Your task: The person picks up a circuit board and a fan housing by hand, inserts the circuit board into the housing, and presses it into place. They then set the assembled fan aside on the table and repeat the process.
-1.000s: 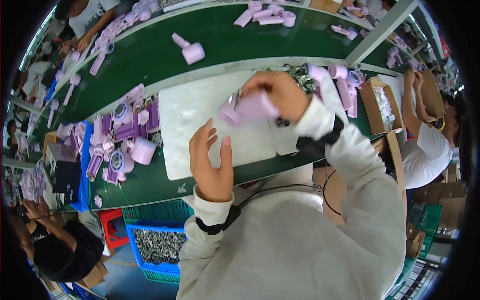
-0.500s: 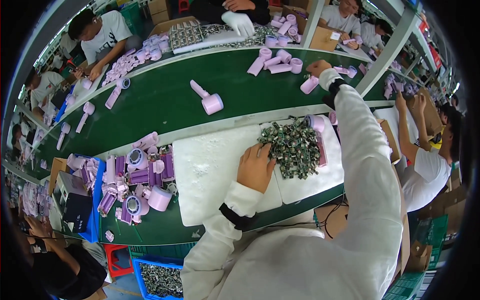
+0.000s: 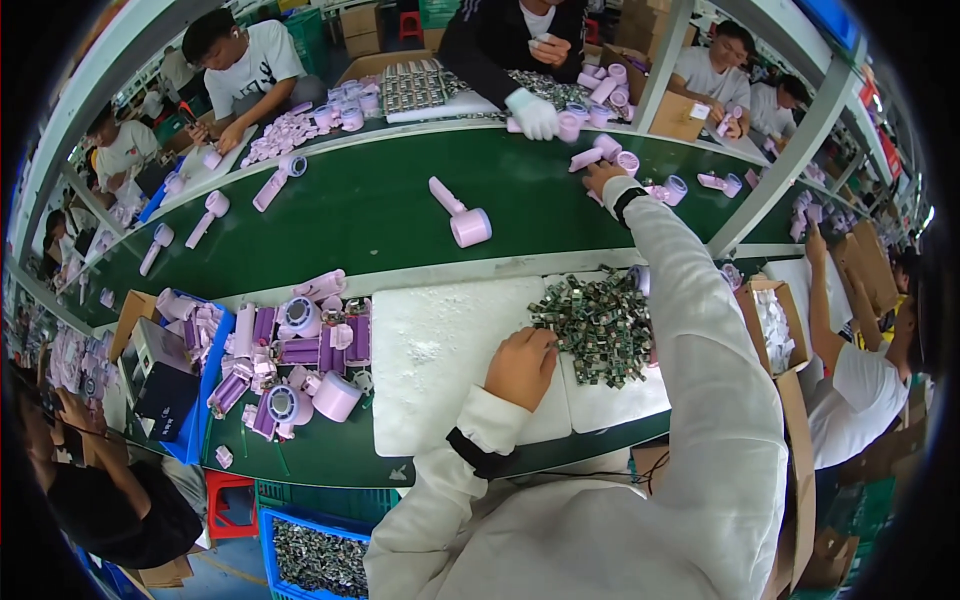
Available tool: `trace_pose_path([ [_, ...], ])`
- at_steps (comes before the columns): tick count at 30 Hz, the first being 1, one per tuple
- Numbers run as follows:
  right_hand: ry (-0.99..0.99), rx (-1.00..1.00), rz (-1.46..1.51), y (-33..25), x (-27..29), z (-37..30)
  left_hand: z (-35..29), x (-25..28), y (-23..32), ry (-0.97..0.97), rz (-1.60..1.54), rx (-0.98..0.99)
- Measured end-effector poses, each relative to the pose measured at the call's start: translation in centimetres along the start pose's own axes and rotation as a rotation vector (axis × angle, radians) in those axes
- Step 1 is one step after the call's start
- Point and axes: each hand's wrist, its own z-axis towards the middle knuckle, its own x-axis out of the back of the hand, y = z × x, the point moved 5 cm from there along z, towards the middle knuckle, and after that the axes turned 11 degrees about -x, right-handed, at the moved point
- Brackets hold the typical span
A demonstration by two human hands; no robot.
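Note:
My left hand rests on a white foam pad with its fingers curled in at the edge of a heap of small green circuit boards. Whatever those fingers hold, if anything, is hidden. Stretched across the green belt, my right hand has its fingers extended at a cluster of lilac handheld fans. It touches or nearly touches the nearest of them; I see nothing lifted. Beside it, to the right, lies another lilac fan. One fan lies alone mid-belt.
Left of the pad sit lilac fan housings and parts, beside a blue bin. A blue crate of boards stands below the bench edge. Across the belt, a co-worker's white-gloved hand is near fans. A grey post rises at right.
My right hand has moved left along the belt, from the single fan to the fan cluster. My left hand's fingers have curled in. The co-worker's gloved hand has come down to the belt's far edge.

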Motion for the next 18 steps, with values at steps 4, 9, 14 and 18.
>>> trace_pose_path([
  [4, 0.065, 0.091, 0.002, 1.2, 2.9, -5.6, 0.4, 0.1, 1.1, 0.019, 0.038, -0.036],
  [9, 0.301, 0.087, 0.375, 2.6, 10.9, -11.5, 0.5, -0.7, 1.6, 0.005, 0.097, -0.091],
  [14, 0.581, 0.121, 0.874, -0.9, 21.3, -20.9, 0.4, -1.3, 1.7, 0.051, 0.028, -0.086],
  [18, 0.824, 0.206, 0.859, -5.0, 26.3, -27.5, -0.2, -2.5, 1.3, 0.064, 0.206, -0.163],
])
